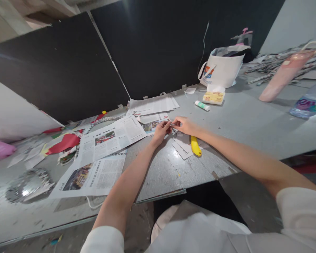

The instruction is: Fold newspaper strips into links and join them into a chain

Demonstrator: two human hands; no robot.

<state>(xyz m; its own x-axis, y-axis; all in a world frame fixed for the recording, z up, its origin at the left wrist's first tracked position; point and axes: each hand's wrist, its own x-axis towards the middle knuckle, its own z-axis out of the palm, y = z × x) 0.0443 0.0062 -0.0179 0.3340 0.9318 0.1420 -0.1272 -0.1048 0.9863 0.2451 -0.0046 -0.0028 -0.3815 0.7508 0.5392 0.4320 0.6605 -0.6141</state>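
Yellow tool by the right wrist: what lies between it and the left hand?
In the head view, pale paper slips lie on the grey tabletop between the yellow tool and the left hand.

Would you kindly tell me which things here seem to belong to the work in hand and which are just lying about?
Probably in use:
- small piece between left hand and right hand
- paper scraps
- yellow tool
- newspaper sheets

Probably lying about:
- pink tumbler
- clear bottle
- tissue pack
- white bag
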